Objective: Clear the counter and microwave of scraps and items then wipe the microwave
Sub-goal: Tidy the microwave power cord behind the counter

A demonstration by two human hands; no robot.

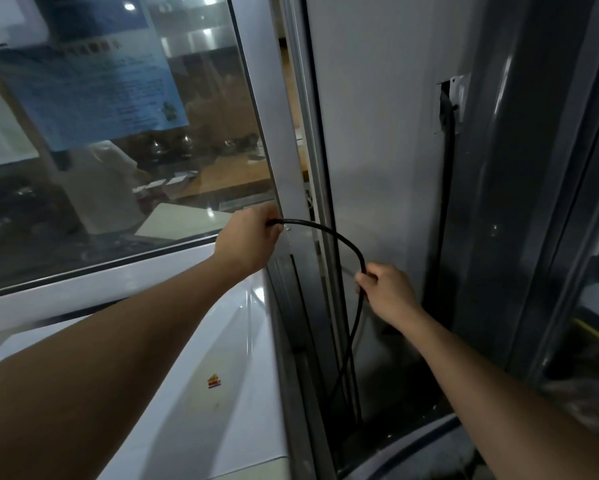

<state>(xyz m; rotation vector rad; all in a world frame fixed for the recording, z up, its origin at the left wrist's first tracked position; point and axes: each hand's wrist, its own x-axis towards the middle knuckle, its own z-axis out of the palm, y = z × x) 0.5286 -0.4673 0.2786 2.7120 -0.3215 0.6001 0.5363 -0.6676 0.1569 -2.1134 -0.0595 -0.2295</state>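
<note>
A person's left hand [253, 237] grips one end of a black cable [339, 239] by the window frame [284, 150], while the right hand [386, 287] pinches it lower down. The cable loops between them, right of the white microwave top [201, 358].

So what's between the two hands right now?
In the head view, a black cable arcs from the left hand to the right hand, across the grey window frame.
</note>
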